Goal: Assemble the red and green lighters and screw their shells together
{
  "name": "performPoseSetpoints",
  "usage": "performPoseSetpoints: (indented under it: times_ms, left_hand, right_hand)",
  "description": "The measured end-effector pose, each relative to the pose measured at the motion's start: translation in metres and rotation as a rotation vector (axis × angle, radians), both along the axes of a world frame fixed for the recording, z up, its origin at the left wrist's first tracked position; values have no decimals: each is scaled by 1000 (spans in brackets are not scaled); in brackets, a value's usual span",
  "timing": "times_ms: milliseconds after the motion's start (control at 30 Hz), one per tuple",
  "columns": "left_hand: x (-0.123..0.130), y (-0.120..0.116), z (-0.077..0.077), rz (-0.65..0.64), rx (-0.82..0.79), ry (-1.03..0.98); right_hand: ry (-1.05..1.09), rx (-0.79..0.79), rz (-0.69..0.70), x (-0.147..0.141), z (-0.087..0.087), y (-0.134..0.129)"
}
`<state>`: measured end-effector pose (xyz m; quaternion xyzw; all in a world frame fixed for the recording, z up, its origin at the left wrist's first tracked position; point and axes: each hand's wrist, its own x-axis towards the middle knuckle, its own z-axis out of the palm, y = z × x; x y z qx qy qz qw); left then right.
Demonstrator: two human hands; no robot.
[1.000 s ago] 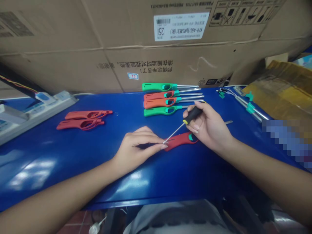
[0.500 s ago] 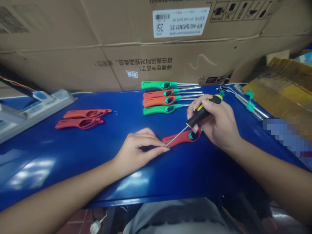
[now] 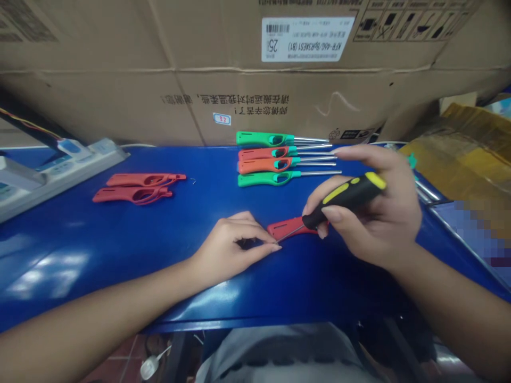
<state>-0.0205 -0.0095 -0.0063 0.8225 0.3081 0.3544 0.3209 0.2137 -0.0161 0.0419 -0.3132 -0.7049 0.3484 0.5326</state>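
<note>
On the blue table [image 3: 159, 229], a red lighter [image 3: 282, 227] is laid between the left hand [image 3: 233, 242] and right hand [image 3: 379, 213], four lighters [image 3: 255, 165] beyond them, two red casings [image 3: 122, 194] to their left.

The screwdriver shaft [image 3: 290, 235] looks metallic, the tabletop [image 3: 159, 234] smooth and glossy

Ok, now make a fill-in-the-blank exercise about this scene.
The right hand holds a metal-shafted screwdriver; its handle is black and ____. Of four lined-up plastic lighters with silver metal rods, ____ are green. The glossy tabletop is coloured ____.

Missing words: yellow; two; blue.
</note>
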Motion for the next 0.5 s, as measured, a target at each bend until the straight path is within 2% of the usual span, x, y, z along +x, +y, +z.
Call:
performPoseSetpoints:
  times_ms: [67,133,200,367,500]
  left_hand:
    - [0,0,-1,0,18,-2]
    - [-1,1,-1,-16,47,7]
    - [-1,0,-1,-48,76,24]
    - [-2,-1,0,-91,91,44]
    - [-2,1,1,-69,85,23]
  right_hand:
    - [35,108,-74,-4,-5,-2]
    - [36,148,-102,-6,-8,-3]
    - [10,112,-82,-6,-9,-4]
    - [-39,-16,116,-4,-4,-6]
    - [-8,-64,86,-4,-2,-5]
